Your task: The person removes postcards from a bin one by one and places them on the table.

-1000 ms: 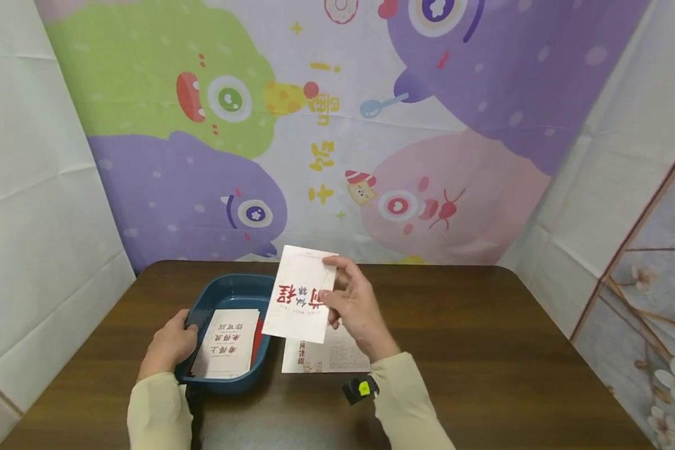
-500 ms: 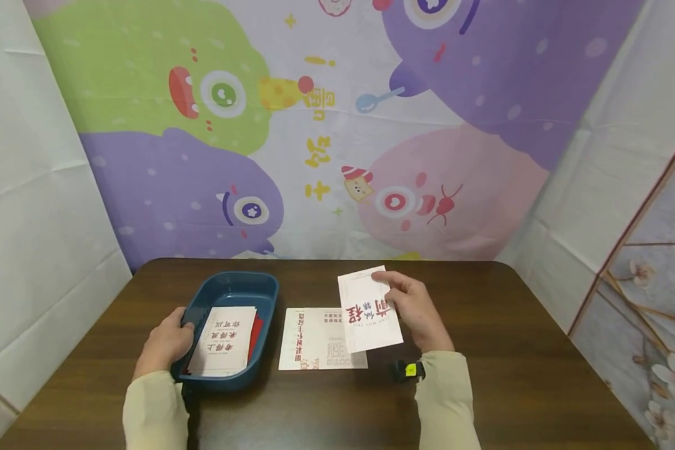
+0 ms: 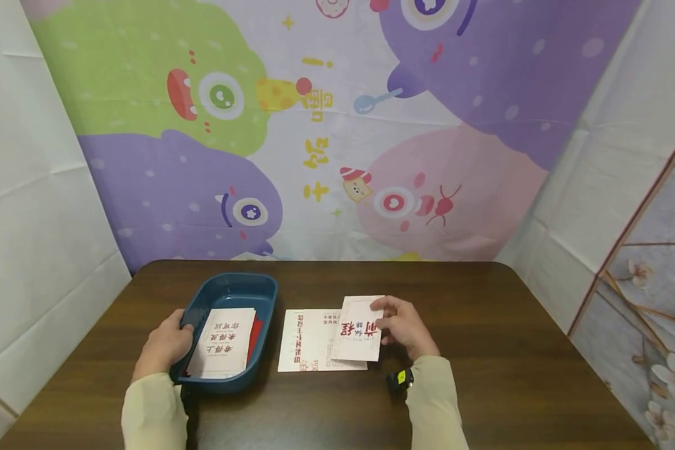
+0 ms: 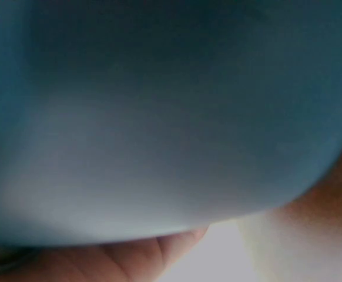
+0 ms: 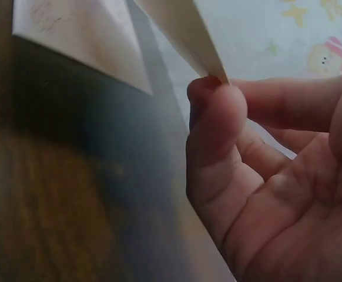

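My right hand point(image 3: 406, 325) pinches a white card point(image 3: 360, 340) with red characters by its right edge, thumb against fingers. The card is close over the right part of the cards point(image 3: 309, 350) lying side by side on the table, and overlaps them in the head view. In the right wrist view the pinched card point(image 5: 185, 35) stands edge-on above a lower card point(image 5: 83, 41). My left hand point(image 3: 164, 344) grips the left side of a blue plastic tray point(image 3: 264, 284), thumb over its rim. A stack of printed cards point(image 3: 225, 344) sits inside, with red point(image 3: 255, 337) showing beneath.
All of this stands on a dark brown wooden table point(image 3: 484, 375). Behind its far edge hangs a cartoon-printed cloth point(image 3: 326, 237). White panels point(image 3: 45, 219) rise at the left, and a flower-patterned one point(image 3: 664, 300) stands at the right.
My right hand has carried the pinched card rightward from beside the tray, then slightly back left and down over the table cards. The left hand has stayed on the tray.
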{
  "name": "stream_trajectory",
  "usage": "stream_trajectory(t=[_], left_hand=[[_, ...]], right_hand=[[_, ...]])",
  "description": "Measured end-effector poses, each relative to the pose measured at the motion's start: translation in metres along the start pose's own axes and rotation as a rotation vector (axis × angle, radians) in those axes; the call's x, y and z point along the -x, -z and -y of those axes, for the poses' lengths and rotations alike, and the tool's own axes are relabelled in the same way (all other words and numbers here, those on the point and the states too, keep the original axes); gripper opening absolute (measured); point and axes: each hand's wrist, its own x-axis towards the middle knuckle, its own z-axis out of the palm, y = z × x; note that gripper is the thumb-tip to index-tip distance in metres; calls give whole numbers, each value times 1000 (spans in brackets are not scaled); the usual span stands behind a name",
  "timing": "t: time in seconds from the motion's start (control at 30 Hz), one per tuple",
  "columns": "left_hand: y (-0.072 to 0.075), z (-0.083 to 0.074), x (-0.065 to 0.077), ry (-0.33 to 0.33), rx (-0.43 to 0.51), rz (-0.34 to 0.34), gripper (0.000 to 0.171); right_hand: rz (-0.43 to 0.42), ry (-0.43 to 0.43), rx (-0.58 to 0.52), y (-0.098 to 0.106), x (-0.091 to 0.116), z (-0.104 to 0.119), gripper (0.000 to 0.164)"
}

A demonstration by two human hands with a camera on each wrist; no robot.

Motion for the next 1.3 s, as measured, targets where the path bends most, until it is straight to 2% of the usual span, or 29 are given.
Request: stream_trajectory(t=[0.5,0.97,1.3], left_hand=[[-1,1,-1,13,17,-2,51],[-1,0,-2,13,13,-6,51],[-1,1,-2,27,20,-5,51]], right_hand=[[-22,-51,102,-8,-5,-11,42],[-11,-101,98,-6,-7,-10,39],[10,-74,99,-3,-3,-9,43]])
